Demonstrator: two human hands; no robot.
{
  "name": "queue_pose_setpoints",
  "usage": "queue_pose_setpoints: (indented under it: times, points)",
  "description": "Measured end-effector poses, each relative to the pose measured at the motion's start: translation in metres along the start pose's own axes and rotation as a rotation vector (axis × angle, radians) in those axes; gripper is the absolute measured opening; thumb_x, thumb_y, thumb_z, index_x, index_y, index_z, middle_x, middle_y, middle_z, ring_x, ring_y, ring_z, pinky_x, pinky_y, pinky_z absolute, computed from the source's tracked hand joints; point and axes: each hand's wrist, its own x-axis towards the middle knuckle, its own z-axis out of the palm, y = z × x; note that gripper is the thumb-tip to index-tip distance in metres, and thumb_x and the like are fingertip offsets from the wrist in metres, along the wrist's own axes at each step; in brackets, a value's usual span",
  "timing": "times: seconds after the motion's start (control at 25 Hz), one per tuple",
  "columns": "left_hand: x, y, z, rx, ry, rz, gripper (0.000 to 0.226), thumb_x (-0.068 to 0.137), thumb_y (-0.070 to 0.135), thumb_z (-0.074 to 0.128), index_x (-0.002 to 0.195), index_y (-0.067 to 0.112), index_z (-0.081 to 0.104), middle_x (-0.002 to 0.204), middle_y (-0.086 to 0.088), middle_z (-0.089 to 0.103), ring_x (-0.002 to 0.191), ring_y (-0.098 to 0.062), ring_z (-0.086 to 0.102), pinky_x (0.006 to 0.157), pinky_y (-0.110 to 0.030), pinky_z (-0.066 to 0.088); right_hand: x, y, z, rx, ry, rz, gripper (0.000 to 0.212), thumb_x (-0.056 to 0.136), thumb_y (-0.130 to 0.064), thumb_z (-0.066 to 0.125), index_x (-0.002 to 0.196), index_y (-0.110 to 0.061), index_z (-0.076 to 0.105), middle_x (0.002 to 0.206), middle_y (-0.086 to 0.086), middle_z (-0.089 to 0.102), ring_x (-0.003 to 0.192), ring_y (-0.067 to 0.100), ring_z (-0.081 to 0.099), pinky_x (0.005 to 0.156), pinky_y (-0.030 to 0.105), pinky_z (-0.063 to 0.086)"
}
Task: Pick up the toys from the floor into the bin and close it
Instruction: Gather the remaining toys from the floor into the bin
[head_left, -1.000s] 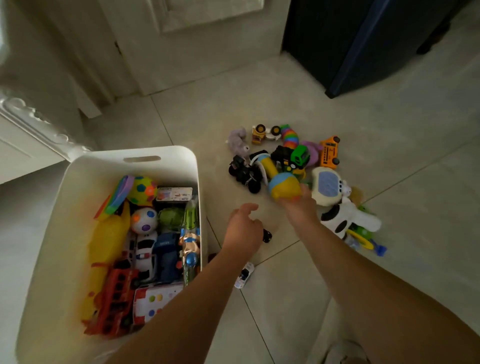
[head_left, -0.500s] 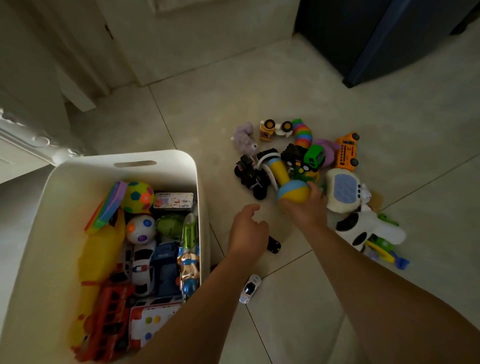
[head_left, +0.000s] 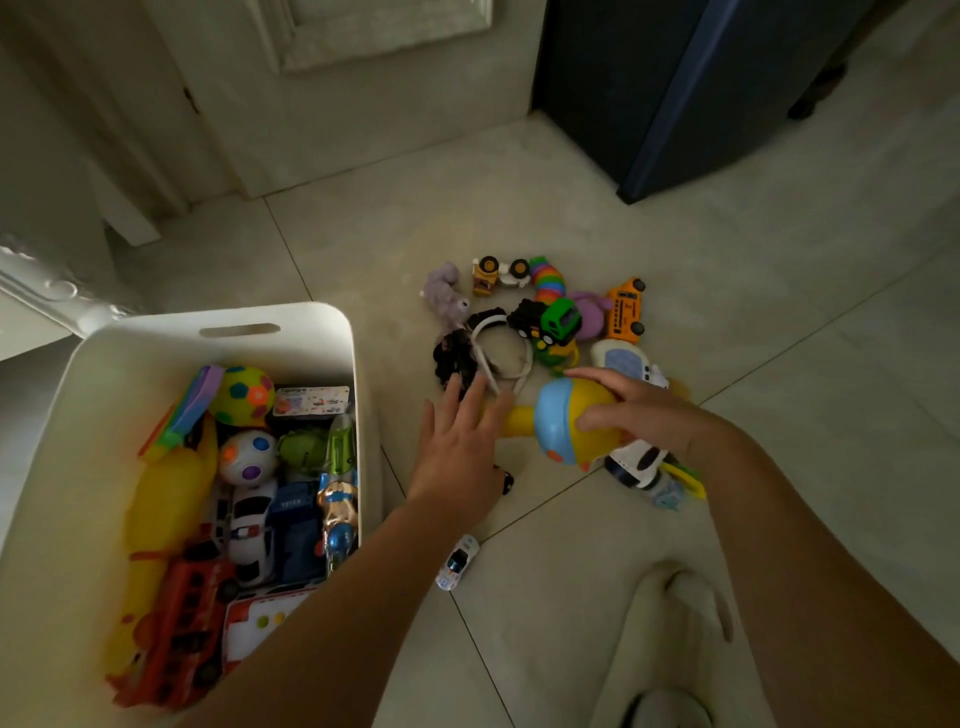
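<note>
Head view: right hand (head_left: 649, 415) grips a yellow-blue toy (head_left: 556, 415).
Left hand (head_left: 457, 452), fingers spread, hovers beside it; bin (head_left: 130, 353) at 9 o'clock.

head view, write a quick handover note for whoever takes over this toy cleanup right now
Right hand grips the yellow-and-blue toy beside the pile. Left hand is open, fingers straight, reaching toward the toy's yellow end.
The white bin stands open on the left and already holds many toys.
Left to do: drop in the held toy, then clear the floor pile, including the green truck, orange bus and small white car. Then close the bin.
</note>
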Motion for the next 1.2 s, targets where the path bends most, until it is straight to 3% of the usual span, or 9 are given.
queue_pose_setpoints:
  times: [0.08, 0.2, 0.32, 0.44, 0.56, 0.72, 0.92, 1.08, 1.2]
  points:
    - [0.002, 0.003, -0.005, 0.047, -0.039, 0.001, 0.067, 0.085, 0.026, 0.061, 0.144, 0.029, 0.031, 0.148, 0.000, 0.035, 0.144, -0.026, 0.023, 0.117, -0.046, 0.018, -0.006, -0.006, -0.001, -0.050, -0.086, -0.018, 0.052, 0.086, -0.027, 0.065, 0.126, -0.053, 0.046, 0.130, -0.005, 0.045, 0.111, 0.022, 0.053, 0.081, 0.034, 0.054]
    - [0.004, 0.007, -0.011, 0.002, -0.120, -0.126, 0.033, 0.084, 0.032, 0.060, 0.115, 0.023, 0.053, 0.112, -0.001, 0.057, 0.106, -0.023, 0.057, 0.083, -0.035, 0.045, 0.003, 0.001, 0.008, 0.061, -0.099, -0.020, 0.042, 0.088, -0.034, 0.064, 0.126, -0.045, 0.051, 0.123, -0.005, 0.053, 0.108, 0.023, 0.059, 0.089, 0.040, 0.055]
    - [0.003, 0.008, 0.000, -0.294, -0.111, -0.319, 0.023, 0.082, 0.034, 0.057, 0.095, 0.016, 0.053, 0.091, -0.004, 0.059, 0.083, -0.024, 0.059, 0.071, -0.035, 0.048, 0.037, 0.022, 0.004, 0.358, 0.322, 0.070, 0.045, 0.094, -0.040, 0.055, 0.133, -0.018, 0.052, 0.113, 0.009, 0.063, 0.097, 0.031, 0.065, 0.090, 0.043, 0.051]
    - [0.013, 0.008, 0.011, -0.580, -0.068, -0.520, 0.014, 0.080, 0.029, 0.057, 0.077, 0.018, 0.048, 0.070, 0.000, 0.054, 0.064, -0.019, 0.050, 0.061, -0.031, 0.042, 0.078, 0.057, -0.006, -0.081, 0.693, 0.187, 0.058, 0.092, -0.038, 0.058, 0.139, -0.006, 0.045, 0.134, 0.023, 0.053, 0.120, 0.039, 0.051, 0.102, 0.042, 0.041]
    - [0.026, 0.008, 0.015, -0.666, -0.107, -0.575, 0.014, 0.078, 0.026, 0.057, 0.073, 0.017, 0.047, 0.066, 0.001, 0.052, 0.061, -0.017, 0.049, 0.060, -0.029, 0.041, 0.105, 0.078, -0.003, -0.479, 0.601, 0.294, 0.087, 0.083, -0.055, 0.062, 0.151, -0.017, 0.022, 0.153, 0.021, 0.027, 0.139, 0.040, 0.028, 0.112, 0.045, 0.024]
    - [0.037, 0.012, 0.017, -0.698, -0.108, -0.557, 0.015, 0.077, 0.028, 0.059, 0.074, 0.017, 0.050, 0.063, 0.003, 0.053, 0.060, -0.018, 0.052, 0.058, -0.027, 0.042, 0.124, 0.072, -0.005, -0.649, 0.487, 0.413, 0.113, 0.073, -0.072, 0.061, 0.152, -0.030, -0.007, 0.160, 0.018, -0.002, 0.146, 0.044, 0.007, 0.114, 0.061, 0.002]
    - [0.040, 0.015, 0.017, -0.731, -0.145, -0.562, 0.014, 0.076, 0.027, 0.059, 0.072, 0.019, 0.049, 0.064, -0.001, 0.056, 0.057, -0.018, 0.053, 0.056, -0.030, 0.046, 0.134, 0.080, 0.002, -0.858, 0.493, 0.435, 0.106, 0.075, -0.072, 0.054, 0.152, -0.034, -0.009, 0.157, 0.019, 0.009, 0.141, 0.047, 0.020, 0.113, 0.065, 0.008]
    - [0.037, 0.017, 0.013, -0.727, -0.132, -0.551, 0.015, 0.078, 0.028, 0.059, 0.072, 0.019, 0.048, 0.061, 0.003, 0.054, 0.052, -0.015, 0.051, 0.051, -0.024, 0.041, 0.132, 0.075, 0.009, -0.668, 0.559, 0.308, 0.092, 0.079, -0.053, 0.064, 0.150, -0.031, 0.010, 0.137, 0.020, 0.036, 0.122, 0.043, 0.045, 0.105, 0.051, 0.031]
    - [0.029, 0.019, 0.006, -0.751, -0.123, -0.544, 0.013, 0.077, 0.028, 0.058, 0.076, 0.017, 0.051, 0.062, 0.001, 0.056, 0.052, -0.015, 0.052, 0.054, -0.027, 0.044, 0.128, 0.075, 0.025, -0.513, 0.570, 0.230, 0.079, 0.085, -0.030, 0.064, 0.149, -0.026, 0.018, 0.134, 0.022, 0.038, 0.117, 0.045, 0.046, 0.098, 0.046, 0.039]
